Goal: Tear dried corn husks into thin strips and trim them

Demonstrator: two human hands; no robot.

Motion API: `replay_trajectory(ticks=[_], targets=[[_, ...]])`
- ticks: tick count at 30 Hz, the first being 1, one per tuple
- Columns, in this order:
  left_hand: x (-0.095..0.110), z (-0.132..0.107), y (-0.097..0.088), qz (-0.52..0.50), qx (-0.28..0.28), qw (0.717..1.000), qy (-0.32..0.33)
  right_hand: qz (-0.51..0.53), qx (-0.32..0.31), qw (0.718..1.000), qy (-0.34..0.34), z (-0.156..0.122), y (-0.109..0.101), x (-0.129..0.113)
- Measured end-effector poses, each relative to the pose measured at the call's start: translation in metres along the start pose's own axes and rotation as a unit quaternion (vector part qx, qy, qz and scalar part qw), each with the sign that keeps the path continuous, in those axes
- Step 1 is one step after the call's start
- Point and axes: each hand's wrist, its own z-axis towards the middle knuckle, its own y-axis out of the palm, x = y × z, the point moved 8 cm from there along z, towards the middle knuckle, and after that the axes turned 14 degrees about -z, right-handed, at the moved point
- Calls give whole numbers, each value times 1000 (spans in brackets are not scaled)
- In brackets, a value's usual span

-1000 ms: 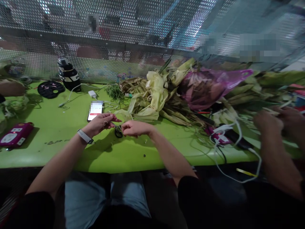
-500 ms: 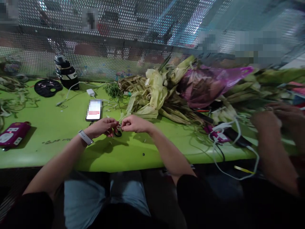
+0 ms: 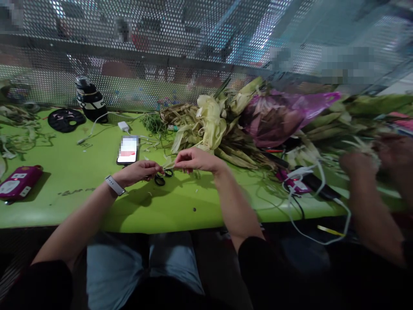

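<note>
My left hand (image 3: 140, 170), with a white watch on the wrist, pinches one end of a pale corn-husk strip (image 3: 167, 163). My right hand (image 3: 196, 159) pinches the other end, a little higher and to the right. The strip stretches between the two hands above the green table (image 3: 97, 198). Small black scissors (image 3: 163, 176) lie on the table just below the strip. A pile of corn husks (image 3: 209, 125) lies behind my hands.
A phone (image 3: 128, 149) with a lit screen lies left of the husks, with a white charger and cable behind it. A magenta device (image 3: 17, 183) sits far left, a dark bottle (image 3: 90, 99) by the perforated screen. Another person's hands (image 3: 371, 165) work at the right beside a pink bag (image 3: 284, 114).
My right hand has risen and moved right, pulling the husk strip out between my hands. The left hand stays near the scissors. The scissors now show clear of the hands.
</note>
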Motion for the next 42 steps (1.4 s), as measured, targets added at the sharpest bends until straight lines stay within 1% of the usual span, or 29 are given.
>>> replay_trajectory(ticks=[4, 8, 10, 12, 13, 14, 15, 16, 18, 19, 20, 21, 22, 23, 24, 26, 28, 29, 31, 34, 37, 40, 42], targets=[[1, -2, 7, 39, -20, 999, -5, -17, 106, 993, -40, 1, -13, -7], [6, -5, 17, 46, -50, 998, -1, -42, 228, 967, -102, 8, -12, -16], [6, -7, 24, 25, -68, 997, -8, -47, 246, 960, -123, 16, -4, -17], [3, -6, 31, -22, -79, 997, -16, -66, 225, 964, -125, 26, 7, -18], [0, -5, 34, -53, -79, 995, -18, -81, 220, 964, -125, 28, 9, -18], [-2, -4, 35, -87, -76, 993, -18, -95, 233, 960, -124, 27, 7, -20], [-4, -2, 34, -123, -66, 990, -14, -102, 267, 950, -123, 23, 1, -22], [-7, 1, 32, -157, -56, 986, -13, -98, 318, 935, -121, 15, -10, -24], [-11, 5, 25, -227, -31, 973, -1, -60, 417, 900, -110, -7, -31, -25], [-11, 6, 22, -260, -21, 965, 6, -29, 427, 898, -102, -14, -36, -24], [-11, 8, 19, -290, -14, 957, 12, 0, 386, 918, -88, -14, -35, -22], [-11, 8, 16, -314, -10, 949, 16, 13, 292, 954, -68, -7, -24, -20], [-10, 9, 15, -332, -10, 943, 17, 11, 166, 985, -39, 0, -4, -17], [-9, 9, 15, -344, -12, 939, 19, -3, 51, 999, -4, 4, 17, -12], [-7, 8, 15, -353, -13, 935, 22, -20, -9, 999, 32, 5, 30, -5], [-4, 7, 15, -364, -11, 931, 30, -29, 15, 996, 89, 11, 35, 5], [-1, 6, 16, -372, -9, 927, 38, -10, 61, 992, 111, 16, 35, 9], [-1, 6, 16, -374, -8, 927, 40, 6, 78, 991, 112, 18, 34, 9], [-1, 6, 16, -377, -12, 925, 37, 46, 90, 989, 104, 21, 34, 7], [-2, 6, 15, -389, -20, 921, 30, 109, 56, 990, 72, 25, 39, 4], [-2, 5, 13, -404, -23, 914, 27, 159, 30, 986, 33, 31, 44, 6], [1, 3, 15, -412, -33, 910, 25, 184, 49, 982, 11, 38, 44, 12], [2, 2, 17, -412, -33, 910, 22, 189, 81, 979, 3, 42, 41, 15]])
